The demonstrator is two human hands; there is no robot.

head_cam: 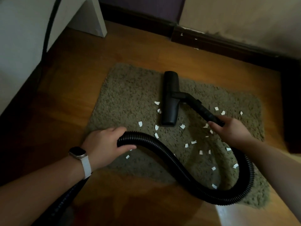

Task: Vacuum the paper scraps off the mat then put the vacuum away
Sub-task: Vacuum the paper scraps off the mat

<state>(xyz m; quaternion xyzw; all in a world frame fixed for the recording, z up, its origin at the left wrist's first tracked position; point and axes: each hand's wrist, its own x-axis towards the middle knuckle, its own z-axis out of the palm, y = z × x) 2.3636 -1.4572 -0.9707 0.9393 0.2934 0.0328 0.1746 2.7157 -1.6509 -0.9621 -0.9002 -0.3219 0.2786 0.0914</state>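
A shaggy olive mat (pixel 130 98) lies on the wooden floor, with several white paper scraps (pixel 193 142) strewn over its near and right parts. The black vacuum floor head (pixel 170 98) rests flat on the mat's middle, long side pointing away from me. My right hand (pixel 229 129) grips the black handle tube (pixel 203 110) that leads to the head. My left hand (pixel 105 144), a watch on its wrist, holds the ribbed black hose (pixel 179 163), which loops across the mat's near right corner and up to my right hand.
A white cabinet or bed frame (pixel 24 46) stands at the left with a black cable (pixel 48 30) hanging on it. A dark skirting board (pixel 211 41) runs along the far wall. Dark furniture (pixel 291 111) stands at the right. Wooden floor (pixel 65 79) surrounds the mat.
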